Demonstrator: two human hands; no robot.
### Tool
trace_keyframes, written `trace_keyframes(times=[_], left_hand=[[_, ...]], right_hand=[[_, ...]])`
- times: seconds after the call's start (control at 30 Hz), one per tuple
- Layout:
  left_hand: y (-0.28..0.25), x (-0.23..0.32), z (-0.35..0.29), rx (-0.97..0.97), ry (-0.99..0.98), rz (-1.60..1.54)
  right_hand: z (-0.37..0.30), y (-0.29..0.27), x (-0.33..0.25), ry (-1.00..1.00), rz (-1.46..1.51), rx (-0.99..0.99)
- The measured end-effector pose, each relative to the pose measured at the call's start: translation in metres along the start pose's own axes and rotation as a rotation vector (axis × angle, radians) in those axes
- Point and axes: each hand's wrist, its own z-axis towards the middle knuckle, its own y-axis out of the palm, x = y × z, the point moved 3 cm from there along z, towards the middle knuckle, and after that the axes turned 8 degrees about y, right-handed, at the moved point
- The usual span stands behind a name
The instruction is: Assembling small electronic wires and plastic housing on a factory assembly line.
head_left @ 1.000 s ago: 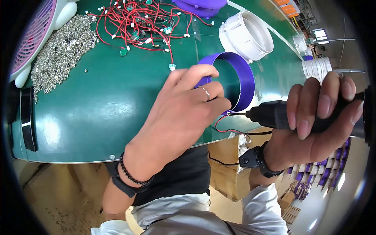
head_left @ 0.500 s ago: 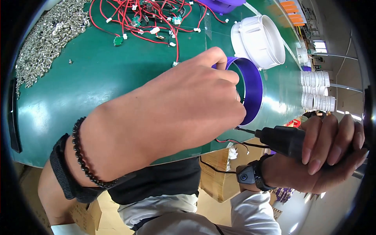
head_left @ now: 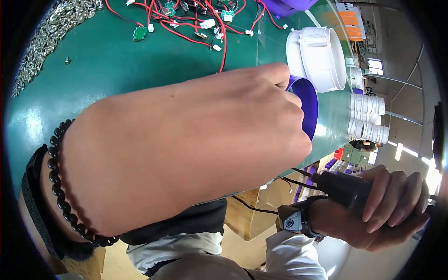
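My left hand (head_left: 252, 112) reaches across the table, back up, with fingers curled down and closed at the purple plastic ring (head_left: 310, 105). The hand hides most of the ring and my fingertips. In my right hand (head_left: 392, 200) is a black electric screwdriver (head_left: 343, 189), fingers wrapped round its body. Its thin bit points left, toward the underside of my left hand; the tip is hidden behind that hand. A white plastic collar (head_left: 324, 58) stands just beyond the ring.
Red wires (head_left: 224, 39) with small green boards (head_left: 140, 33) lie at the far side of the green table (head_left: 116, 60). A heap of screws (head_left: 51, 37) is at far left. White collars (head_left: 366, 112) stand stacked at the right; a cardboard box (head_left: 247, 217) sits below the table edge.
The view has shifted, and my left hand looks larger and covers more of the ring. My right hand and the screwdriver sit slightly lower in view; the bit's tip is now hidden.
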Motion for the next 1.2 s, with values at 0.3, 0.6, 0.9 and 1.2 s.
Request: trace_keyframes(times=[0.3,0.6,0.9,1.2], left_hand=[[-0.004,0.003,0.002,0.119,0.065,-0.005],[0.005,-0.002,0.0,0.09,0.057,0.022],[0.008,-0.002,0.002,0.057,0.054,0.057],[-0.001,0.002,0.008,0.037,0.035,-0.071]], right_hand=[[0.002,0.019,0.0,0.082,0.017,0.084],[0.008,0.025,0.005,0.335,0.369,-0.226],[0.008,0.027,0.01,0.272,0.332,-0.201],[0.011,0.0,0.003,0.266,0.533,-0.117]])
